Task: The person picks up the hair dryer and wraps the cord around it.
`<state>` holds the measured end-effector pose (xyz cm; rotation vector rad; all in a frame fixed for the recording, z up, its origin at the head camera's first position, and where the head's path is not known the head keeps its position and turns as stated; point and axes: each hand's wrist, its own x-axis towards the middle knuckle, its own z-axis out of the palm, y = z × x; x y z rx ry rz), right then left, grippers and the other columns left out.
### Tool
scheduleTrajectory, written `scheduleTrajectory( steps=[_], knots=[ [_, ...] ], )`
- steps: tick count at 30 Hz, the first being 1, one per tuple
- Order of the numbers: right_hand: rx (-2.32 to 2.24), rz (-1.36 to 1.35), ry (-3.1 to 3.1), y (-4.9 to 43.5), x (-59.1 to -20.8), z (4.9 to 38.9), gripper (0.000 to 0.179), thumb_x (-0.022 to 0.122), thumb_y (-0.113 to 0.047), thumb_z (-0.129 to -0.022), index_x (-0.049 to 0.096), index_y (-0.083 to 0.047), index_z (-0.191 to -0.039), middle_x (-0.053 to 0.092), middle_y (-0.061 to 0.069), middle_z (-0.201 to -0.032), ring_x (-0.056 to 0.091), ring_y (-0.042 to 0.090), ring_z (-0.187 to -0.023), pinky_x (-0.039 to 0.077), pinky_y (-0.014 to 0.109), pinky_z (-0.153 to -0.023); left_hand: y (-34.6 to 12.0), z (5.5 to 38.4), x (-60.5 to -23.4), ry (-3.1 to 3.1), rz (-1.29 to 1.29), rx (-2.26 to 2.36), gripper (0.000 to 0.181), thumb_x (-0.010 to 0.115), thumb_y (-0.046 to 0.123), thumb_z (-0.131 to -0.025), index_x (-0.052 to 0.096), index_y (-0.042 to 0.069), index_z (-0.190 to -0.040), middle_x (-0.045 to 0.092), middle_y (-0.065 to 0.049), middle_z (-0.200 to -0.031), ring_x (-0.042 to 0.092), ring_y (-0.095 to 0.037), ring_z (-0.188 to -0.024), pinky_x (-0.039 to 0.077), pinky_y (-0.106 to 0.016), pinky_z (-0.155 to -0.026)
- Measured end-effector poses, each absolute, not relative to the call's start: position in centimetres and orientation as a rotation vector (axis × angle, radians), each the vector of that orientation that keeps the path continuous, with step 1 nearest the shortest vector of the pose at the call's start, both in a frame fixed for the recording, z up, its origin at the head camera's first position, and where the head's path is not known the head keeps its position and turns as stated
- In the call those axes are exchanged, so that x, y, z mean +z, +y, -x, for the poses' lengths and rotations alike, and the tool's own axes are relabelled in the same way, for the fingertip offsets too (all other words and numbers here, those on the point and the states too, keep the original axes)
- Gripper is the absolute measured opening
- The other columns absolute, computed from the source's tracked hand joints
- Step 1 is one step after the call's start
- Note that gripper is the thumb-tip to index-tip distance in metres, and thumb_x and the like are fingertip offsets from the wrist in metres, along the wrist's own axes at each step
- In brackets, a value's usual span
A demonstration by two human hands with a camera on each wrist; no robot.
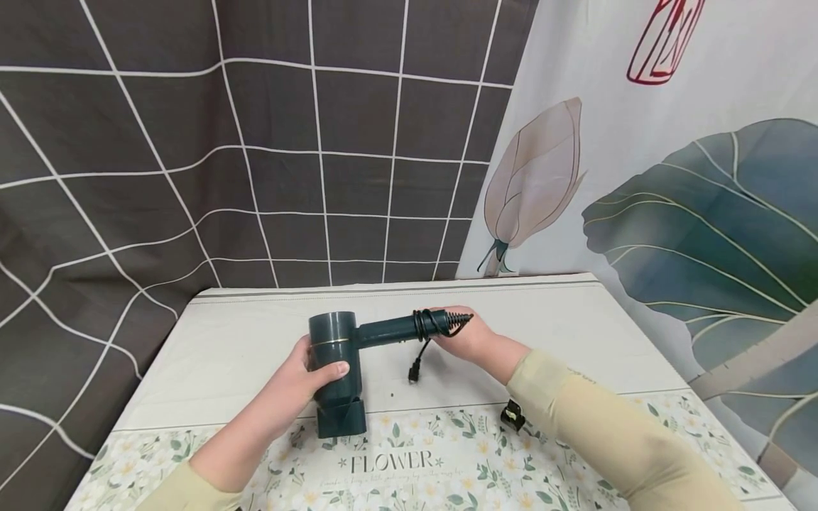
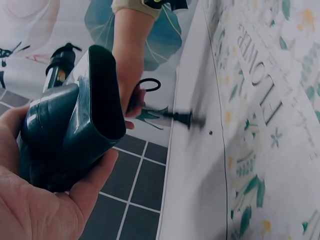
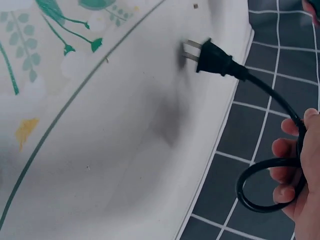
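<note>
Above the table (image 1: 255,319), gripping the dryer (image 1: 335,341) in left hand (image 1: 305,375), seemingly steadying it, pinching cord (image 3: 272,95) in right hand (image 1: 466,339).

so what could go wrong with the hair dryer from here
The plug dangles and could swing against the table. The cord wound round the handle might slip loose if the right hand lets go. The hair dryer is held up, so it could drop if the left hand loses its grip.

Both sleeves (image 1: 616,433) are pale yellow-beige, the right bearing small lettering (image 1: 581,375).
</note>
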<state>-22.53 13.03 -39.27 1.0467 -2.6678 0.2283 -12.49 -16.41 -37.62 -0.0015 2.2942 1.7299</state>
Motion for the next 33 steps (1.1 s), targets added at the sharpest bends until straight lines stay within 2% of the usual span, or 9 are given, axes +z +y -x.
scheduleTrajectory(
  steps=[2,5,9,13,18,26,33],
  knots=[
    [0.175,-1.053,-2.579,12.9,-39.7,22.5,0.014,0.07,-0.021,-0.093,0.07,-0.011,-0.103,0.071,0.002,-0.088,0.068,0.018,-0.08,0.055,0.033,-0.073,-16.2,12.5,-37.4,2.297,0.026,1.759,0.094,0.073,0.043,-0.088,0.015,0.01,-0.155,0.036,-0.023,-0.152,0.037,-0.043,-0.139,0.027,-0.066,-0.109],
    [0.064,-1.111,-2.428,12.4,-40.1,22.6,0.018,0.073,-0.022,-0.091,0.07,-0.01,-0.105,0.07,0.001,-0.088,0.067,0.018,-0.081,0.055,0.035,-0.075,-15.9,12.7,-37.2,2.308,0.056,1.789,0.094,0.072,0.042,-0.089,0.014,0.01,-0.156,0.035,-0.023,-0.153,0.037,-0.043,-0.139,0.025,-0.065,-0.11],
    [0.032,-1.161,-2.406,12.0,-40.1,22.2,0.011,0.069,-0.025,-0.094,0.072,-0.014,-0.092,0.069,-0.003,-0.085,0.065,0.015,-0.081,0.054,0.035,-0.075,-15.7,13.0,-37.0,2.322,0.097,1.814,0.097,0.071,0.041,-0.09,0.01,0.008,-0.157,0.031,-0.025,-0.155,0.037,-0.044,-0.139,0.026,-0.063,-0.11],
    [0.01,-1.194,-2.456,11.7,-39.9,21.4,0.017,0.063,-0.026,-0.097,0.069,-0.016,-0.084,0.066,-0.005,-0.079,0.062,0.016,-0.078,0.05,0.035,-0.071,-15.7,13.3,-36.7,2.348,0.144,1.822,0.099,0.071,0.041,-0.09,0.007,0.005,-0.157,0.033,-0.025,-0.152,0.041,-0.043,-0.137,0.029,-0.06,-0.111],
    [-0.015,-1.191,-2.508,11.6,-39.7,20.6,0.018,0.061,-0.027,-0.099,0.067,-0.017,-0.084,0.065,-0.006,-0.077,0.059,0.016,-0.076,0.045,0.033,-0.067,-15.8,13.7,-36.4,2.38,0.187,1.808,0.101,0.071,0.039,-0.091,0.004,0.002,-0.157,0.029,-0.027,-0.154,0.038,-0.042,-0.138,0.027,-0.058,-0.113],
    [0.018,-1.247,-2.487,11.9,-39.8,20.0,0.018,0.06,-0.027,-0.099,0.064,-0.019,-0.082,0.061,-0.008,-0.076,0.054,0.013,-0.072,0.042,0.029,-0.066,-15.9,14.1,-36.5,2.454,0.254,1.716,0.106,0.071,0.044,-0.09,0.0,0.002,-0.157,0.026,-0.028,-0.156,0.029,-0.043,-0.143,0.022,-0.062,-0.113],
    [0.011,-1.28,-2.456,12.0,-39.7,19.6,0.016,0.059,-0.025,-0.098,0.065,-0.019,-0.084,0.059,-0.009,-0.076,0.053,0.013,-0.073,0.041,0.03,-0.067,-16.1,14.6,-37.4,2.535,0.273,1.606,0.111,0.073,0.048,-0.087,0.0,0.001,-0.157,0.027,-0.029,-0.155,0.03,-0.046,-0.141,0.027,-0.065,-0.109]
  ],
)
